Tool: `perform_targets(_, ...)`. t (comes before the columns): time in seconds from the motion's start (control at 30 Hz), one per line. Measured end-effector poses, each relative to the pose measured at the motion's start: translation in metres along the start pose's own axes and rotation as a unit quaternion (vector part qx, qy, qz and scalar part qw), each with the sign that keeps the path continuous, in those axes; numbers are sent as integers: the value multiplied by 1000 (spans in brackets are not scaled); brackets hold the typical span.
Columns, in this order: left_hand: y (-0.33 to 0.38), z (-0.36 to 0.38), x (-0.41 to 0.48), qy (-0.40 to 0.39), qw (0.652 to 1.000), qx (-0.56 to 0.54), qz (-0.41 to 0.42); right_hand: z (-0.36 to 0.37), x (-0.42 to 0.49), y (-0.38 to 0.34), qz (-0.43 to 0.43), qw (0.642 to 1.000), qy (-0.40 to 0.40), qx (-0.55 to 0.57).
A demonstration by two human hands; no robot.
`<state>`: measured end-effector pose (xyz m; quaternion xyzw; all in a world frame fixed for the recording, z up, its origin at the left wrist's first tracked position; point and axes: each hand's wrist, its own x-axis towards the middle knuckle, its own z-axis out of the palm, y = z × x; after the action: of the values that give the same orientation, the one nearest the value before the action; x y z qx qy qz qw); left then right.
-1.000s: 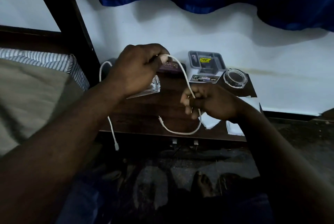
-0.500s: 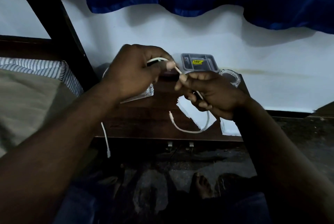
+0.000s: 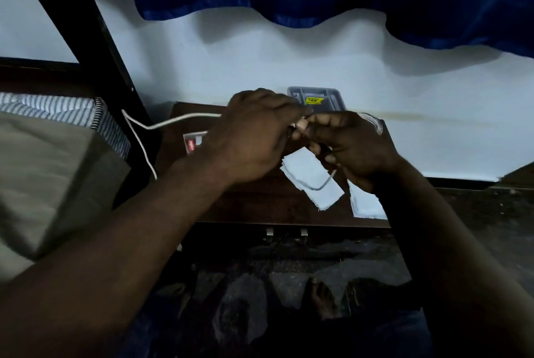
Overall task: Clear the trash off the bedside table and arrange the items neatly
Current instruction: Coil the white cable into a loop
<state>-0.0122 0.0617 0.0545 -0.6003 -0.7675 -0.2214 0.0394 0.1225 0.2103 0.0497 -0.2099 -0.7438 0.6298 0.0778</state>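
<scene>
Fingers [image 3: 318,121] of both hands are pinching the cable [image 3: 179,119] mid-frame, with the left hand [image 3: 254,138] and right hand [image 3: 355,149] meeting over the table [image 3: 245,207]. Guessing it's being coiled, so early days. Paper scraps [image 3: 312,175] are lying just below, not binned yet. The cable's tail is trailing left toward the bed [image 3: 57,169].

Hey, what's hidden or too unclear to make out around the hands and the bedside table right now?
Head view:
- White cable: its middle, buried between left hand and right hand.
- Grey tray: front edge behind the hands; yellow label too small to read.
- Clear round dish: mostly behind the right hand.
- Red-labelled packet: mostly under the left hand.
</scene>
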Motion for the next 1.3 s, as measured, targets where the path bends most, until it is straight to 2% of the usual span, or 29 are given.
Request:
perform_targets(0.1,2,5,5,-17,999,-7,-26,-4,-1,0,1,1000,15,3)
perform_targets(0.2,-11,6,6,-7,994,57,-91,-12,-2,4,14,999,30,-4)
perform_targets(0.3,-26,9,5,-47,983,91,-151,-21,-3,11,24,998,53,-21)
perform_targets(0.4,-16,12,7,-76,994,-15,-75,-20,-4,15,23,998,55,-10)
perform_targets(0.5,1,14,11,-47,995,-90,-9,-13,-4,13,13,999,30,30)
perform_targets(0.57,0,13,15,-6,996,-88,-15,-13,-2,11,17,998,30,60)
perform_targets(0.67,-7,9,17,38,996,-51,-67,-16,-2,10,39,993,24,109)
perform_targets(0.73,-7,9,17,42,993,-55,-99,-14,-2,8,70,984,-13,163)
perform_targets(0.8,-5,12,16,37,992,-51,-110,-10,-3,5,113,958,-72,252)
perform_targets(0.87,-5,16,17,38,989,-66,-125,-5,-2,0,138,910,-116,374)
perform_targets(1.0,-6,20,17,7,967,-205,-150,12,-3,-12,99,825,-120,544)
perform_targets(1.17,-6,25,11,-152,955,-206,-152,33,-2,-22,31,724,-18,689)
perform_targets(1.23,-5,23,9,-177,947,-228,-139,39,2,-24,-4,712,36,702)
perform_targets(1.3,-4,22,8,-173,951,-221,-130,44,7,-21,-27,726,98,680)
